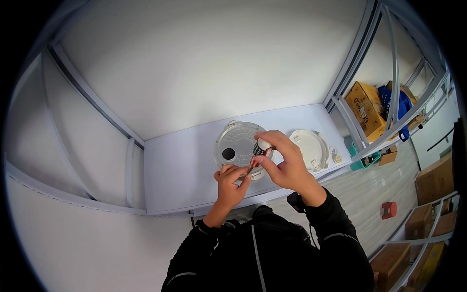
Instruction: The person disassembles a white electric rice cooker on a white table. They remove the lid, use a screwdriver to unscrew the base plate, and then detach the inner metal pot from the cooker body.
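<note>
A round grey lid-like part [241, 137] with a pale rim and a dark round hole lies on the white table. Over its right front side, my right hand [287, 163] is closed around a screwdriver [262, 147] with a red, black and white handle, tilted with its shaft pointing down toward the front rim. My left hand [230, 184] is at that rim, thumb and fingers pinched together beside the screwdriver's tip. Whatever sits between those fingertips is too small to make out. To the right lies a cream-coloured round cover [307, 151], apart from both hands.
Two small round pieces [336, 158] lie on the table [180, 170] right of the cover. Metal frame posts stand at both table ends, with a wall behind. Beyond the right end are a yellow-brown carton [366, 111], a teal basket [366, 160] and a red stool [389, 210].
</note>
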Action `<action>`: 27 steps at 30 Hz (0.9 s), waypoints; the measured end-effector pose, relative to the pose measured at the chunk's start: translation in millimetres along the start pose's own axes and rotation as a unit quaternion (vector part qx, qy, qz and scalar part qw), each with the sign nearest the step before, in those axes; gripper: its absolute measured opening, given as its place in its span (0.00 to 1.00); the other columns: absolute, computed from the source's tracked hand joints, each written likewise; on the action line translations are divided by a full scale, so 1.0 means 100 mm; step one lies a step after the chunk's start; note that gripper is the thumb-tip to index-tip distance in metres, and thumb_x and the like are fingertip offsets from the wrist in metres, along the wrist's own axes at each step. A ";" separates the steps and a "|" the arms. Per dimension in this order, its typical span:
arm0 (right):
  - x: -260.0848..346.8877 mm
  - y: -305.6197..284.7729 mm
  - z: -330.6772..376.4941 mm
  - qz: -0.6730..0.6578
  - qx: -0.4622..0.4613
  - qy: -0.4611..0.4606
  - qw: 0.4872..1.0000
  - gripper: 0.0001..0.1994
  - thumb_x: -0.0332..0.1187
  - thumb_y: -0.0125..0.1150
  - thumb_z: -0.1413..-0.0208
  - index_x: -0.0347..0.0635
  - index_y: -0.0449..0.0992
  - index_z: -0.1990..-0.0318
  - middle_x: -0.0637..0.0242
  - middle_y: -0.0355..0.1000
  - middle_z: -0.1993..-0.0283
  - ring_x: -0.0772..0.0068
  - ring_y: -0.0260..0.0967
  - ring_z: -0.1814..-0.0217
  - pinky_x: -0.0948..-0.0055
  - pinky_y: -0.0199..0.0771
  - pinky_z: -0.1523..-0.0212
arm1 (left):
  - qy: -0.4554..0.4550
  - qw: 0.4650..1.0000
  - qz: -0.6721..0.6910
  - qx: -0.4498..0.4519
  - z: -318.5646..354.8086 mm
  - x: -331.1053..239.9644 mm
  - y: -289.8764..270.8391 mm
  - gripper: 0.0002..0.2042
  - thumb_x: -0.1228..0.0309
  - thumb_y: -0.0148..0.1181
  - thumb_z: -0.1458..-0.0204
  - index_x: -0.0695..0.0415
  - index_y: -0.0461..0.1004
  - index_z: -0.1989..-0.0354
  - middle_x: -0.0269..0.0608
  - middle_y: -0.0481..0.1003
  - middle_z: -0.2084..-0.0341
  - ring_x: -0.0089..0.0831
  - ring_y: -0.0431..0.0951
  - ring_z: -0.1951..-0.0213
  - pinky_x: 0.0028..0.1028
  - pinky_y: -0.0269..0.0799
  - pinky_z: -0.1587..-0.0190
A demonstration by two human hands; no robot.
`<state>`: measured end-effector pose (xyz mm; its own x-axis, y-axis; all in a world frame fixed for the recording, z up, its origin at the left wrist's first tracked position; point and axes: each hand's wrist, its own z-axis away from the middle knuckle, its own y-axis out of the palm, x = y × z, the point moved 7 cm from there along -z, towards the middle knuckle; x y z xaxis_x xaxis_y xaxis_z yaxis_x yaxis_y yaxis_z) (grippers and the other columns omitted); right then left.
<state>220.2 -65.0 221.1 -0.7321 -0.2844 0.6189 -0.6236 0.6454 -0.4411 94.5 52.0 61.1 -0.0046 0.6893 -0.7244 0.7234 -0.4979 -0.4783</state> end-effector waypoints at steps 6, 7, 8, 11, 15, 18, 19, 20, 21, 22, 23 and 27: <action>0.04 -0.03 0.03 0.001 -0.021 -0.040 0.999 0.25 0.26 0.73 0.41 0.37 0.74 0.36 0.52 0.80 0.42 0.53 0.80 0.45 0.63 0.80 0.46 | 0.020 0.999 -0.043 -0.004 0.00 -0.04 -0.04 0.12 0.69 0.77 0.49 0.50 0.87 0.55 0.29 0.87 0.64 0.30 0.80 0.50 0.39 0.58 0.46; 0.05 -0.04 0.03 0.005 -0.023 -0.045 0.999 0.25 0.26 0.73 0.41 0.38 0.74 0.36 0.52 0.80 0.42 0.53 0.80 0.45 0.63 0.80 0.46 | 0.027 0.998 -0.051 -0.008 0.00 -0.06 -0.06 0.12 0.68 0.76 0.49 0.50 0.87 0.56 0.29 0.87 0.64 0.30 0.80 0.51 0.40 0.57 0.46; 0.05 -0.05 0.03 0.009 -0.024 -0.050 0.998 0.25 0.26 0.73 0.41 0.38 0.74 0.36 0.52 0.80 0.42 0.54 0.80 0.45 0.64 0.80 0.46 | 0.034 0.998 -0.058 -0.013 -0.01 -0.08 -0.07 0.11 0.68 0.76 0.48 0.50 0.87 0.56 0.29 0.87 0.65 0.30 0.81 0.51 0.40 0.57 0.47; 0.05 -0.11 0.04 0.005 -0.028 -0.047 0.998 0.25 0.26 0.73 0.40 0.38 0.74 0.36 0.52 0.80 0.42 0.54 0.80 0.44 0.64 0.80 0.45 | 0.060 0.995 -0.074 -0.034 -0.02 -0.12 -0.09 0.10 0.68 0.75 0.47 0.50 0.88 0.56 0.29 0.86 0.67 0.29 0.82 0.54 0.40 0.56 0.47; 0.00 -0.17 0.09 -0.006 -0.055 -0.042 0.998 0.26 0.25 0.74 0.43 0.36 0.75 0.36 0.51 0.79 0.42 0.50 0.79 0.43 0.61 0.79 0.44 | 0.106 0.986 -0.120 -0.042 -0.06 -0.23 -0.11 0.09 0.69 0.75 0.47 0.49 0.87 0.58 0.27 0.86 0.67 0.27 0.83 0.57 0.39 0.54 0.47; -0.03 -0.22 0.13 0.002 -0.062 -0.053 0.997 0.26 0.26 0.73 0.40 0.37 0.72 0.35 0.49 0.78 0.41 0.56 0.79 0.44 0.63 0.80 0.45 | 0.127 0.982 -0.131 -0.042 -0.09 -0.32 -0.11 0.09 0.70 0.74 0.47 0.49 0.86 0.57 0.25 0.86 0.67 0.26 0.83 0.58 0.38 0.55 0.46; -0.04 -0.24 0.14 0.001 -0.063 -0.056 0.996 0.26 0.26 0.73 0.39 0.37 0.72 0.34 0.49 0.78 0.41 0.56 0.79 0.44 0.63 0.80 0.45 | 0.124 0.984 -0.123 -0.039 -0.10 -0.33 -0.11 0.10 0.70 0.74 0.47 0.50 0.86 0.56 0.25 0.86 0.67 0.27 0.83 0.57 0.38 0.55 0.46; -0.04 -0.26 0.14 0.000 -0.065 -0.058 0.996 0.27 0.26 0.73 0.39 0.37 0.72 0.34 0.48 0.78 0.40 0.56 0.79 0.44 0.63 0.80 0.45 | 0.121 0.985 -0.114 -0.037 -0.10 -0.34 -0.11 0.10 0.71 0.74 0.47 0.50 0.85 0.55 0.24 0.86 0.67 0.27 0.83 0.57 0.38 0.55 0.46; -0.05 -0.28 0.15 -0.013 -0.081 -0.049 0.995 0.26 0.25 0.73 0.41 0.37 0.73 0.35 0.49 0.78 0.41 0.53 0.79 0.43 0.62 0.79 0.44 | 0.124 0.985 -0.115 -0.035 -0.10 -0.35 -0.11 0.11 0.71 0.74 0.47 0.51 0.85 0.54 0.24 0.86 0.67 0.27 0.83 0.57 0.38 0.55 0.45; -0.05 -0.29 0.16 -0.025 -0.096 -0.041 0.994 0.26 0.25 0.74 0.42 0.36 0.74 0.37 0.49 0.79 0.42 0.51 0.79 0.42 0.61 0.79 0.42 | 0.128 0.985 -0.116 -0.034 -0.11 -0.35 -0.12 0.12 0.71 0.74 0.47 0.52 0.84 0.54 0.24 0.86 0.67 0.27 0.82 0.58 0.38 0.55 0.45; -0.06 -0.31 0.17 -0.038 -0.112 -0.032 0.992 0.26 0.24 0.75 0.44 0.36 0.75 0.38 0.50 0.80 0.42 0.48 0.79 0.41 0.60 0.78 0.41 | 0.131 0.984 -0.117 -0.032 -0.11 -0.36 -0.12 0.13 0.72 0.74 0.47 0.52 0.84 0.53 0.24 0.86 0.67 0.28 0.82 0.58 0.38 0.56 0.45; -0.09 -0.38 0.21 -0.034 -0.128 -0.028 0.991 0.26 0.25 0.75 0.44 0.36 0.75 0.37 0.49 0.80 0.42 0.48 0.78 0.41 0.59 0.78 0.41 | 0.092 0.992 -0.090 -0.017 -0.17 -0.33 -0.11 0.14 0.71 0.74 0.46 0.53 0.83 0.51 0.24 0.86 0.67 0.29 0.82 0.58 0.38 0.57 0.44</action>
<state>244.7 -101.6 218.5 -0.7095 -0.3677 0.6011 -0.5873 0.7800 -0.2161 98.2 43.8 98.5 -0.0127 0.8510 -0.5250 0.7457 -0.3417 -0.5719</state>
